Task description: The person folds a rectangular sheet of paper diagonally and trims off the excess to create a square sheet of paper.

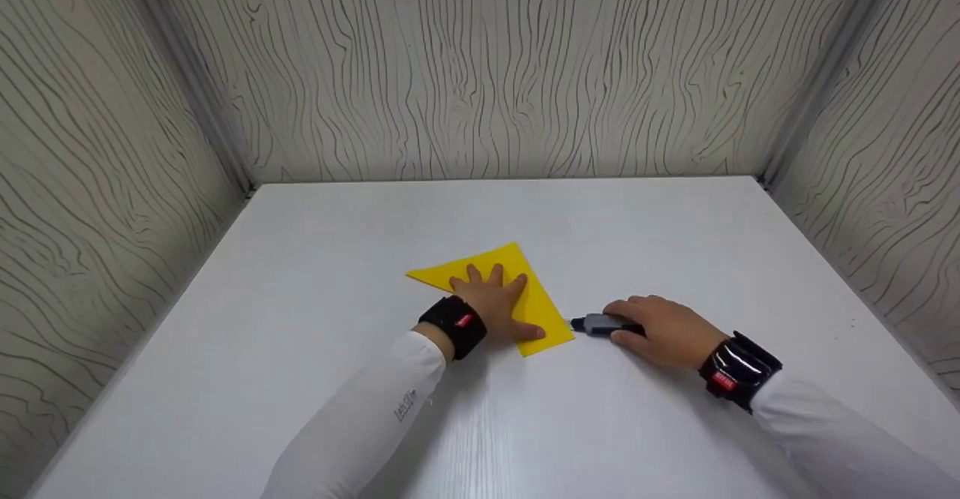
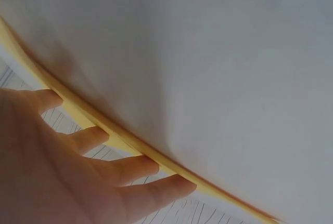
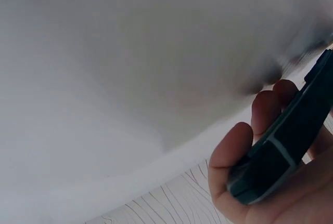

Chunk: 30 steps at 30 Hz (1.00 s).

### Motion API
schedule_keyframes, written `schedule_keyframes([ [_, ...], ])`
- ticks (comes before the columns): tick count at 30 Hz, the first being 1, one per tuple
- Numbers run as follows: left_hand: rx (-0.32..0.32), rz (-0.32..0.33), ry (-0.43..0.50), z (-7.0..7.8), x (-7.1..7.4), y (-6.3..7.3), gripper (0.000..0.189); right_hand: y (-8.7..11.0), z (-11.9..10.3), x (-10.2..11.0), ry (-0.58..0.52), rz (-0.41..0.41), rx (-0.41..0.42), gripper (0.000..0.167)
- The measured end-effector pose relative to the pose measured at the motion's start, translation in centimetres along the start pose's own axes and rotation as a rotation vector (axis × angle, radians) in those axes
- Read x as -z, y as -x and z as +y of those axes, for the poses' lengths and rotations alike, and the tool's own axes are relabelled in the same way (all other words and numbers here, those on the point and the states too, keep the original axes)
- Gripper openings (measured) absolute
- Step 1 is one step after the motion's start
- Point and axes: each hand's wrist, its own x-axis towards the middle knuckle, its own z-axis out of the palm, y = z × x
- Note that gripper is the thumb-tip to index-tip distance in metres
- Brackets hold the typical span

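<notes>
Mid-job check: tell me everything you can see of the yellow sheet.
The yellow sheet is plain and bright and looks like paper; whether it is folded is unclear. Straight edges and pointed corners show, but the left grip, resting on it with fingers spread, hides part of its outline. It lies about flat near the middle of the white table. One edge runs beside the tip of the gray-and-black tool; whether they touch, I can't tell.

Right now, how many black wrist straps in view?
2. One strap is worn behind the left hand, which rests on the yellow sheet; the other strap is worn behind the right hand, which holds the cutter. Sleeves could hide more.
</notes>
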Motion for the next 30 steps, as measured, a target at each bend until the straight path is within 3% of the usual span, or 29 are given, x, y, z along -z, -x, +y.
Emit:
schedule_keyframes([
  [10, 0.001, 0.004, 0.01, -0.5, -0.5, -0.5, 0.106, -0.6, -0.3, 0.0, -0.01, -0.003, 0.013, 0.037],
  [20, -0.016, -0.01, 0.042, -0.3, 0.5, 0.9, 0.103, -0.8, -0.3, -0.1, -0.018, -0.002, 0.004, 0.036],
  [30, -0.031, -0.017, 0.047, -0.5, 0.7, 0.9, 0.104, -1.2, -0.4, 0.1, -0.01, -0.017, -0.014, 0.036],
])
